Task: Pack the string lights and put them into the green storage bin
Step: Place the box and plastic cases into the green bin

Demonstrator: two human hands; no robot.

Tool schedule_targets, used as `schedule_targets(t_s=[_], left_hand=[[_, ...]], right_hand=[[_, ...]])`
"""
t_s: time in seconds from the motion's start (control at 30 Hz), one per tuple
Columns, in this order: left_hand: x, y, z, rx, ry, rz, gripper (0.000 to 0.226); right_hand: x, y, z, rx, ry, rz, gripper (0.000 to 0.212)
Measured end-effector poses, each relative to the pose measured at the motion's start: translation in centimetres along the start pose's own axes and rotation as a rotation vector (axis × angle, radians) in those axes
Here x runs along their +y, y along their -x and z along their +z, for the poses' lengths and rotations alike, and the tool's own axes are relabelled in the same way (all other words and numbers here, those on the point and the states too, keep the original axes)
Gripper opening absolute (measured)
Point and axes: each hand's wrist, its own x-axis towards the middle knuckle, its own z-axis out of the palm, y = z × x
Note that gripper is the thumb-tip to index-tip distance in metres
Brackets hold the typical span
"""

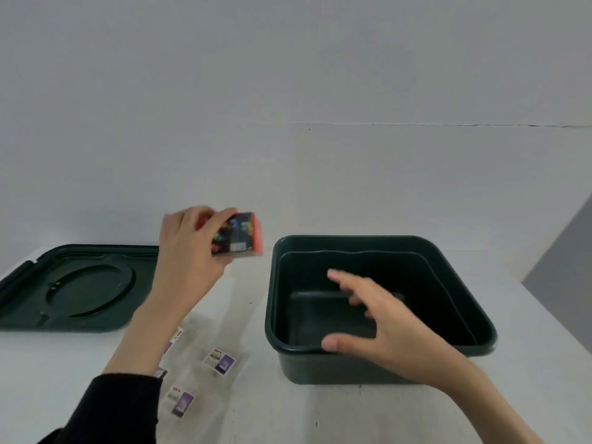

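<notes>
Our left hand grips a small cardboard box printed in red and many colours, fingers curled over its top and the thumb underneath. It hangs in the air just left of the dark green square plastic storage bin, a little above rim height. We take this box to be the packed string lights, though the print is too blurred to read. Holding it from above leaves its underside free, which suits lowering it straight down into the bin.

Our right hand hovers over the near edge of the bin, with fingers spread and relaxed and nothing in them. The thumb lies close to the near rim, but the blur hides whether it touches. We judge that this hand is there to steady the bin or to receive the box.

The bin stands open on the white counter, and its inside looks bare. Its flat dark green lid lies well to the left of the bin, out of the way of the opening. In front of the bin and to its left, under our black sleeve, lie clear plastic bags with small printed labels.

The packing looks done for this box, which is not yet in the bin.
</notes>
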Motion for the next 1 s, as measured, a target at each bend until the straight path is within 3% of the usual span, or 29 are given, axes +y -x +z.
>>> schedule_targets(t_s=[0.07, 0.13, 0.3, 0.43, 0.53, 0.67, 0.87, 1.0], left_hand=[[3.3, -1.3, -2.7, -0.04, 0.012, 0.096, 0.092], [6.7, -2.2, -4.0, -0.19, 0.051, 0.175, 0.1], [12.7, -2.3, -1.5, -0.339, 0.286, 0.348, 0.087], [12.0, -1.8, 2.5, -0.421, 0.301, 0.213, 0.097], [10.7, -1.2, 5.4, -0.518, 0.117, -0.001, 0.082], [10.5, -0.6, 7.3, -0.556, 0.12, -0.146, 0.071], [10.2, -0.3, 7.7, -0.543, 0.053, -0.146, 0.07], [10.0, -0.4, 7.7, -0.541, 0.117, -0.159, 0.069]], right_hand=[[-1.4, -0.5, -1.3, 0.198, -0.075, -0.077, 0.089], [-2.5, -1.1, -2.8, 0.299, -0.05, -0.16, 0.093], [-0.6, -1.8, -5.0, 0.211, 0.181, -0.125, 0.098], [3.5, -1.5, -5.0, 0.157, 0.269, 0.076, 0.08], [5.9, -2.1, -4.1, 0.063, 0.415, 0.286, 0.064], [8.3, -3.1, -2.3, -0.012, 0.542, 0.442, 0.047], [9.4, -3.6, -2.0, -0.119, 0.975, 0.395, 0.051], [9.3, -4.4, -2.6, -0.203, 1.054, 0.312, 0.049]])
